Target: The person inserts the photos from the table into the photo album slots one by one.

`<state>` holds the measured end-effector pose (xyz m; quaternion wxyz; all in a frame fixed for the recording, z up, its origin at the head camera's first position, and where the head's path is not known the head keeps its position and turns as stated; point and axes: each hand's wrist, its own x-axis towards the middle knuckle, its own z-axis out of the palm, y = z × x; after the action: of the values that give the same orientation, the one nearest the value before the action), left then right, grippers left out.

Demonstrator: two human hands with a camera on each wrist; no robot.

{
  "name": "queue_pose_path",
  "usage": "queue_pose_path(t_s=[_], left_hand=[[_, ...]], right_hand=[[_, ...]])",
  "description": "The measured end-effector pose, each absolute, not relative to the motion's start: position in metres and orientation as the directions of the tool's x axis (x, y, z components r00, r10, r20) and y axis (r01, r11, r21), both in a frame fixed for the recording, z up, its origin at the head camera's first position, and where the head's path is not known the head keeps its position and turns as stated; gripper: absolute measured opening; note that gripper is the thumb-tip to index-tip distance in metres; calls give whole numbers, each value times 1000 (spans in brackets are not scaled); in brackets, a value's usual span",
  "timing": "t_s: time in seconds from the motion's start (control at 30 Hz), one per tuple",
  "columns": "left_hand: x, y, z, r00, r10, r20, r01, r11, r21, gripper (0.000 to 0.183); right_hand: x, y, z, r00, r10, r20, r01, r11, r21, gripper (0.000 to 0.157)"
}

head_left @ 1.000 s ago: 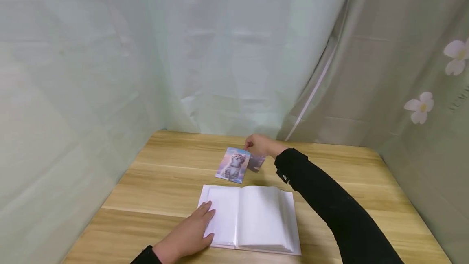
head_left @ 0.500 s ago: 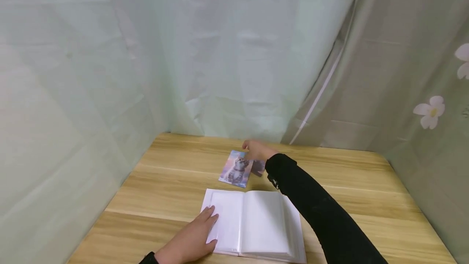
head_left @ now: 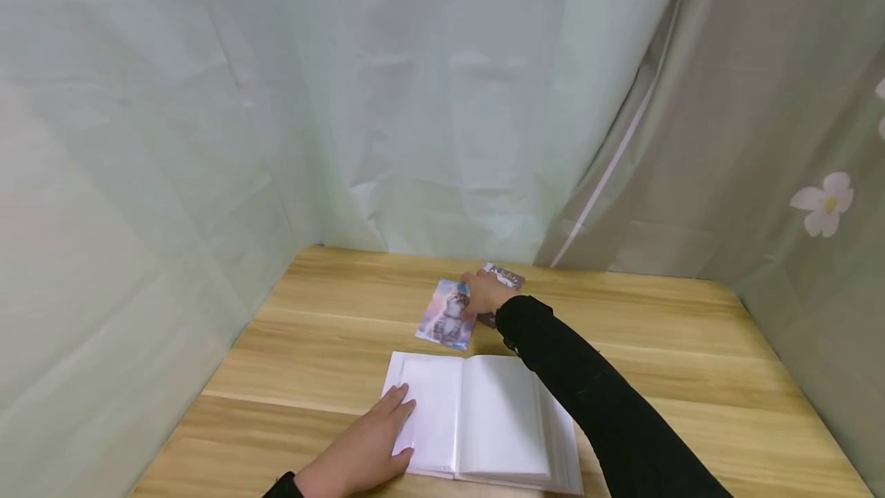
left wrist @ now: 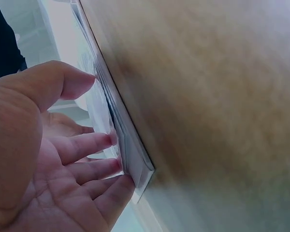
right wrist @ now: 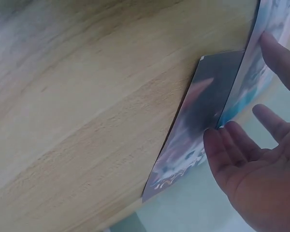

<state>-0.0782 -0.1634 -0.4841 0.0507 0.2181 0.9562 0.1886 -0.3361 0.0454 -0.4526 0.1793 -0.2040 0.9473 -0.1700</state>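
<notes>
An open album [head_left: 505, 417] with white pages lies on the wooden table. My left hand [head_left: 369, 440] rests on its left page, fingertips at the outer edge. In the left wrist view, the fingers [left wrist: 89, 145] and thumb extend along the album's side. Beyond the album, my right hand [head_left: 486, 294] reaches over two picture cards. The kitten card [head_left: 442, 321] overlaps the darker card [head_left: 510, 276]. In the right wrist view, my thumb lies against the kitten card [right wrist: 256, 63], and loosely bent fingertips [right wrist: 212, 140] are right at the edge of the dark card [right wrist: 193, 116].
The wooden table [head_left: 311, 336] extends around the album and cards. A pale curtain [head_left: 442, 137] hangs behind its far edge, and more curtain with white flowers [head_left: 823, 204] stands at the right. My black right sleeve [head_left: 594, 398] crosses the album's right corner.
My right hand has moved from the kitten card's upper corner slightly down onto its right side. The dark card's top now shows behind the hand. My left hand stays on the album.
</notes>
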Motion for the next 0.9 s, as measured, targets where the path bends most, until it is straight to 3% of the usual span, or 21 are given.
queue_pose_path(t_s=[0.33,0.73,0.9], left_hand=[[-74,-162,-480,-897,442,-17,400,828,394,65],[-77,-160,-483,-906,422,16,394,830,394,65],[-79,-159,-484,-911,411,9,379,832,406,66]], right_hand=[[-338,44,-461,-877,-413,-245,-294,865,-407,77],[-336,43,-462,-889,-437,-133,-355,844,-401,89],[-335,44,-466,-886,-450,-117,-353,814,-461,89]])
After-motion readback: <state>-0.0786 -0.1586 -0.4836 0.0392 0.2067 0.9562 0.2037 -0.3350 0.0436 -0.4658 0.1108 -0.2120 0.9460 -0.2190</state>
